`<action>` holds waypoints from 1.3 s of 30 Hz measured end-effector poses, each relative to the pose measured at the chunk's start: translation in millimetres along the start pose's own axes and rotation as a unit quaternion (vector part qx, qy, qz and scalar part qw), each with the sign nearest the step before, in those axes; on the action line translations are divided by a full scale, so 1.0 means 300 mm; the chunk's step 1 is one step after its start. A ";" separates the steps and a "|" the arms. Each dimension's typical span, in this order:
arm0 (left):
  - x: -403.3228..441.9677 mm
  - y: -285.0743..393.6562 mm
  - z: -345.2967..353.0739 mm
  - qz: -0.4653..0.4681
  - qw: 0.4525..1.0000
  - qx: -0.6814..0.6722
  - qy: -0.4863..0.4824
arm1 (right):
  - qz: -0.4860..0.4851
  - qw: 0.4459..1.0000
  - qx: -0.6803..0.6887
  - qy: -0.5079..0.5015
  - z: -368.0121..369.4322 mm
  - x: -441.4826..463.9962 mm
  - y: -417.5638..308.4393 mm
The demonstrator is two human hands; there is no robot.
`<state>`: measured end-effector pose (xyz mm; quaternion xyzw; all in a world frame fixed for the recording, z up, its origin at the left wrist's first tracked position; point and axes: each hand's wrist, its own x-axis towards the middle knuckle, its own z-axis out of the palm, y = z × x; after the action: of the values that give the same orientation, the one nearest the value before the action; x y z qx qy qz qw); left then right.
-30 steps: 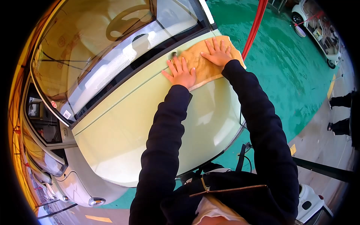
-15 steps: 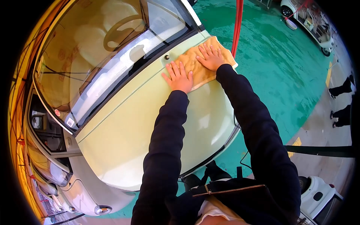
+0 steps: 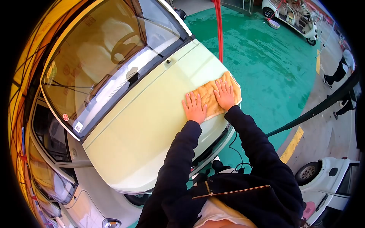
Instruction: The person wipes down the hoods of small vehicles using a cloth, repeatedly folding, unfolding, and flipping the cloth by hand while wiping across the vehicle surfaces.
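Observation:
An orange cloth (image 3: 207, 93) with a pale edge lies spread over the far right part of the pale yellow-green car hood (image 3: 140, 133). My left hand (image 3: 195, 109) presses flat with fingers spread, at the cloth's left edge, partly on the bare hood. Flat on the cloth near its right end rests my right hand (image 3: 225, 95), its fingers apart too. Neither hand grips the cloth. A small dark nozzle (image 3: 168, 61) sits on the hood panel below the windshield (image 3: 102, 57).
Red straps (image 3: 219, 34) hang beyond the hood over a wet green floor (image 3: 258, 68). A dark strap (image 3: 311, 112) crosses at right. Two people (image 3: 338, 72) stand far right. White vehicles are at top right and lower right; another car (image 3: 85, 190) is at lower left.
Both hands and the cloth have moved from beside the windshield base towards the hood's front edge, uncovering the nozzle. The camera view has shifted as well.

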<state>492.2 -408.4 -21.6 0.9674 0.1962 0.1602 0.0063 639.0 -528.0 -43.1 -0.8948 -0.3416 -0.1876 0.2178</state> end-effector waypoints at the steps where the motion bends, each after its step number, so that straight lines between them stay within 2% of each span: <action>1: -0.050 0.003 -0.004 0.018 1.000 -0.003 0.009 | 0.022 1.000 0.003 -0.007 -0.016 -0.051 -0.015; 5: -0.225 -0.015 -0.032 0.067 0.997 -0.036 0.025 | 0.083 0.996 0.027 0.006 -0.068 -0.239 -0.110; 11: -0.427 -0.081 -0.083 0.123 0.990 -0.068 0.014 | 0.107 0.992 0.045 0.048 -0.113 -0.490 -0.261; 15: -0.560 -0.126 -0.141 0.140 0.987 -0.073 -0.004 | 0.166 0.981 0.101 -0.004 -0.170 -0.640 -0.367; 19: -0.742 -0.178 -0.189 0.145 0.987 -0.071 -0.017 | 0.105 0.983 0.151 -0.021 -0.218 -0.813 -0.456; 21: -0.822 -0.204 -0.211 0.156 0.985 -0.052 -0.056 | 0.169 0.952 0.231 -0.105 -0.279 -0.887 -0.495; 23: -0.876 -0.229 -0.208 0.169 0.983 -0.050 -0.043 | 0.210 0.926 0.258 -0.178 -0.317 -0.958 -0.511; 27: -0.859 -0.254 -0.286 0.178 0.975 -0.120 -0.056 | 0.215 0.912 0.312 -0.158 -0.428 -1.024 -0.559; 29: -0.830 -0.245 -0.359 0.064 0.966 -0.207 -0.141 | 0.178 0.914 0.336 -0.142 -0.503 -1.015 -0.601; 30: -0.825 -0.258 -0.345 0.057 0.963 -0.241 -0.106 | 0.181 0.914 0.335 -0.138 -0.528 -1.006 -0.620; 35: -0.810 -0.321 -0.321 0.060 0.947 -0.299 -0.104 | 0.060 0.941 0.326 -0.070 -0.639 -0.935 -0.682; 36: -0.807 -0.333 -0.323 0.097 0.944 -0.306 -0.081 | 0.041 0.945 0.322 -0.039 -0.644 -0.930 -0.684; 38: -0.808 -0.339 -0.322 0.139 0.937 -0.314 -0.060 | 0.079 0.947 0.311 -0.004 -0.638 -0.936 -0.672; 39: -0.799 -0.327 -0.373 0.059 0.884 -0.415 -0.205 | 0.110 0.946 0.304 0.029 -0.641 -0.933 -0.665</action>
<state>211.2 -415.1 3.5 0.8973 0.0481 0.0247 0.4381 269.8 -641.7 34.0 -0.8125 -0.2754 -0.0755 0.5083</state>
